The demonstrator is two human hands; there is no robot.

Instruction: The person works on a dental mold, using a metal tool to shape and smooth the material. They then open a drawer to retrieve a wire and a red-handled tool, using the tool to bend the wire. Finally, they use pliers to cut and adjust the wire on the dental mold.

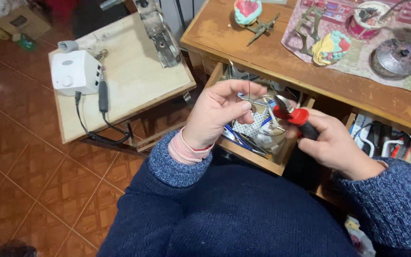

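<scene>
My left hand (217,113) pinches a thin bent metal wire (252,97) between thumb and fingers, held over an open wooden drawer (255,159). My right hand (335,145) grips red-and-black-handled pliers (295,116), whose metal jaws close on the wire's other end near my left fingertips. Both hands hover above the drawer's clutter of small tools and blue-handled items. My sleeves are dark blue knit, with a pink cuff showing at the left wrist.
A wooden desk (262,52) carries dental models (247,10), a metal articulator (262,26), a red tin (365,19) and a lit metal burner (398,57). At left, a low wooden table (134,76) holds a white box unit (75,72) with cables. Floor is red-brown tile.
</scene>
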